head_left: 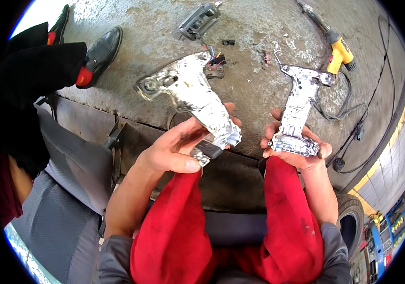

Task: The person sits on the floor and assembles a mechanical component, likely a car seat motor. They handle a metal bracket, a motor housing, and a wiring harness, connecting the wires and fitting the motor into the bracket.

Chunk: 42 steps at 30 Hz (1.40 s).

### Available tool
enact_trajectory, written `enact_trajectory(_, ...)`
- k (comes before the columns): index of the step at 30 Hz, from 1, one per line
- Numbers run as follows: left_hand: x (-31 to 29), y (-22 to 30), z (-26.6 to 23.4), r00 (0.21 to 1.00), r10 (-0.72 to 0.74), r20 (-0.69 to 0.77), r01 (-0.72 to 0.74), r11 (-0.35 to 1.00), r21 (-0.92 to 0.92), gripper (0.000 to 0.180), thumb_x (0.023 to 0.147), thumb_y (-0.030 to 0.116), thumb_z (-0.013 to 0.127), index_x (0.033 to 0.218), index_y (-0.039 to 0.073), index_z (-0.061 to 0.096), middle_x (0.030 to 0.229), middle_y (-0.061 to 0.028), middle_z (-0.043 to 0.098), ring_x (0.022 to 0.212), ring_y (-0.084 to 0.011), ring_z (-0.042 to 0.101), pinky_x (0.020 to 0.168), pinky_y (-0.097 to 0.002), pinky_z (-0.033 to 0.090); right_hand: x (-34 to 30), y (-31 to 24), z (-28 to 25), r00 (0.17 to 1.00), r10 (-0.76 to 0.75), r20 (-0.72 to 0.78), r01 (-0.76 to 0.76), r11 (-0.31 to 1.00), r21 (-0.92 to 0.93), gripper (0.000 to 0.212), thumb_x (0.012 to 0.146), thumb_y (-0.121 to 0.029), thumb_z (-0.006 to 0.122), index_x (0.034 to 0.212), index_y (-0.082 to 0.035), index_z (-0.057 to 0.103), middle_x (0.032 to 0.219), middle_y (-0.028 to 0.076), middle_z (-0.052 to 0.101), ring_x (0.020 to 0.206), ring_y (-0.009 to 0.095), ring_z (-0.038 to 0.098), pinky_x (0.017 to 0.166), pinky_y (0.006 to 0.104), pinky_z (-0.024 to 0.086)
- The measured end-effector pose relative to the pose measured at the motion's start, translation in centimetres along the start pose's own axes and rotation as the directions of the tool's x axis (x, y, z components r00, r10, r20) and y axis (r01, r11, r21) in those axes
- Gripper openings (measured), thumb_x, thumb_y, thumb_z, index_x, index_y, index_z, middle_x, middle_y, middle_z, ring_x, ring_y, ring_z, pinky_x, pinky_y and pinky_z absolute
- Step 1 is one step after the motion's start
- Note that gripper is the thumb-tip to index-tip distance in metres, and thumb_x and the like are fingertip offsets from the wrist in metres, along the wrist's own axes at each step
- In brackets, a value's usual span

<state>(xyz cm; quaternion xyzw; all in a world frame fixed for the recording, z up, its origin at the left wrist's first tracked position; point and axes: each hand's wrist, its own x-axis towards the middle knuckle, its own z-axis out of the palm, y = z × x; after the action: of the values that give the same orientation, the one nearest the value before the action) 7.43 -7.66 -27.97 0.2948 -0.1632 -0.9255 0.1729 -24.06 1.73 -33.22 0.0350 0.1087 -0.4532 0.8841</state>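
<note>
My left hand (178,150) is closed round the lower end of a large silvery metal housing (197,92), which tilts up to the left. Beside my left thumb, a dark rectangular block (208,149) sits at its lower end, and thin coloured wires (212,51) show by its upper edge. My right hand (309,151) grips a second, smaller silvery metal housing (297,102) from below. This one stands nearly upright, with a ribbed lower end and a wider top carrying a thin bent rod (278,57). The two pieces are apart, both raised in front of my knees.
On the worn concrete floor lie a dark plastic assembly (200,20), a small black part (228,42) and a yellow corded power tool (339,53). Its cable (339,113) loops at the right. Another person's black shoe (103,54) and grey seats (65,222) are at left; a tyre (351,220) is at right.
</note>
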Motion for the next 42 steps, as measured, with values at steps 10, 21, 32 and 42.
enact_trajectory(10, -0.3, -1.1, -0.8, 0.999, 0.032, 0.0, -0.031, 0.983, 0.183, 0.12, 0.069, 0.015, 0.089, 0.165, -0.003, 0.021, 0.163, -0.019, 0.036, 0.147, -0.0259, 0.043, 0.12, -0.0371, 0.033, -0.5, 0.0, 0.1, 1.0, -0.005, -0.029, 0.005, 1.0, -0.027, 0.132, 0.062, -0.033, 0.09, 0.165, 0.003, 0.016, 0.149, 0.033, 0.045, 0.141, 0.052, 0.047, 0.117, 0.0614, 0.041)
enact_trajectory(21, -0.2, -1.1, -0.7, 0.997, 0.067, -0.049, -0.056, 0.977, 0.205, 0.118, 0.068, 0.014, 0.088, 0.164, -0.005, 0.023, 0.165, -0.0203, 0.032, 0.154, -0.0275, 0.034, 0.125, -0.0413, 0.029, -0.3, -0.3, 0.8, 0.997, 0.036, -0.061, -0.039, 0.998, -0.048, 0.132, 0.062, -0.035, 0.092, 0.164, 0.003, 0.018, 0.149, 0.03, 0.046, 0.141, 0.05, 0.046, 0.116, 0.0615, 0.041)
enact_trajectory(32, 0.0, -0.9, 0.0, 0.992, 0.049, -0.115, -0.017, 0.964, 0.264, 0.131, 0.064, 0.031, 0.095, 0.165, -0.006, 0.019, 0.162, -0.0207, 0.036, 0.145, -0.0275, 0.047, 0.118, -0.0387, 0.039, -0.4, -0.3, 0.7, 0.999, 0.027, 0.028, -0.027, 1.0, 0.005, 0.133, 0.064, -0.04, 0.092, 0.165, 0.003, 0.016, 0.147, 0.031, 0.047, 0.141, 0.049, 0.046, 0.115, 0.0584, 0.043)
enact_trajectory(42, 0.0, -0.8, 0.2, 0.992, 0.029, -0.123, -0.003, 0.979, 0.204, 0.13, 0.064, 0.031, 0.094, 0.164, -0.005, 0.021, 0.16, -0.0213, 0.039, 0.143, -0.0286, 0.049, 0.117, -0.0398, 0.04, -0.3, -0.5, 0.7, 0.99, 0.012, 0.14, -0.009, 1.0, -0.02, 0.126, 0.073, -0.043, 0.087, 0.165, 0.007, 0.015, 0.149, 0.03, 0.047, 0.143, 0.043, 0.047, 0.116, 0.0534, 0.042)
